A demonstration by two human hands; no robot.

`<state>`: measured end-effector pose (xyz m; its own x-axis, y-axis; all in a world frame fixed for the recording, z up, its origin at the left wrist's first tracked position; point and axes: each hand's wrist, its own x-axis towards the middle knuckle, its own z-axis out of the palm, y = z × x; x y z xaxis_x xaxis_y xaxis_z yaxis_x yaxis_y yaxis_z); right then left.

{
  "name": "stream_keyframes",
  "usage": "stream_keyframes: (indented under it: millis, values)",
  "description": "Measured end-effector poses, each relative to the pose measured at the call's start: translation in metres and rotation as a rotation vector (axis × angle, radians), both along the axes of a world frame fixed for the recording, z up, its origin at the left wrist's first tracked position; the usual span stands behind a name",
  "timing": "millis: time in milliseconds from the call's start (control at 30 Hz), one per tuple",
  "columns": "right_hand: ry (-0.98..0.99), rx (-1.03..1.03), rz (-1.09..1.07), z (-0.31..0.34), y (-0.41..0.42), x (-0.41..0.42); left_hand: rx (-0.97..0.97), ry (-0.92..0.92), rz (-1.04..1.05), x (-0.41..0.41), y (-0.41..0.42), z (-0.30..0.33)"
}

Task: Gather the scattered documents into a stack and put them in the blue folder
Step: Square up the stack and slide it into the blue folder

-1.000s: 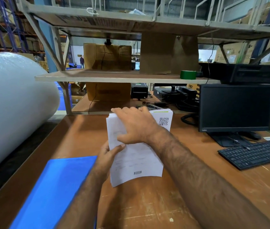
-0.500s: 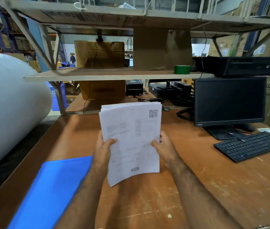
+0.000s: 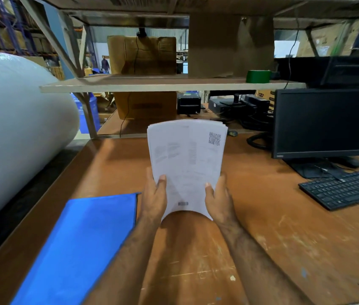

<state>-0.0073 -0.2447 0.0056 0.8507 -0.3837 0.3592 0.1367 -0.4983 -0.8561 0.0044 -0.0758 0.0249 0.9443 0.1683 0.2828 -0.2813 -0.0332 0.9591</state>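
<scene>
Papers [image 3: 187,164], a gathered sheaf of printed documents, stand almost upright between the person's two hands above the brown desk [image 3: 273,234]. The left hand [image 3: 154,198] grips the lower left edge, thumb pressed on the front sheet; the right hand [image 3: 218,200] grips the lower right edge the same way, so each grip is clamped on the sheaf. The sheets bow a little, the bottom edge curving up off the desk, and the top corners fan slightly, so the edges are not quite flush.

Just to the left lies the blue folder [image 3: 81,245], flat on the desk and closed as far as I can see, its near edge running out of view.

To my eye the gathering is finished and the squaring-up is the step in hand. Next would come a tap of the bottom edge on the desk to even the sheets, then one hand freed to lift the folder's cover while the other keeps the sheaf together and slides it in. With only one hand holding, those loose top corners could splay.

A dark monitor [image 3: 325,122] and a keyboard [image 3: 345,188] sit well apart on the right.
</scene>
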Motion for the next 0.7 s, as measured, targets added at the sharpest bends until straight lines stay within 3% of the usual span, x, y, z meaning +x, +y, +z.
stream_keyframes:
  millis: [133, 300, 533, 700]
  values:
    - [-0.046, 0.02, -0.035, 0.006, -0.003, 0.002, -0.035, -0.029, -0.006, 0.002, -0.003, 0.012]
    - [0.014, -0.095, -0.047, -0.031, -0.002, -0.006, 0.106, 0.114, -0.096, -0.007, -0.001, -0.027]
    - [0.068, -0.115, -0.123, -0.029, -0.005, -0.002, 0.165, 0.09, -0.111, 0.0, -0.004, -0.027]
    - [0.115, -0.208, -0.112, -0.045, -0.007, -0.006, 0.199, 0.22, -0.161, -0.002, 0.007, -0.051]
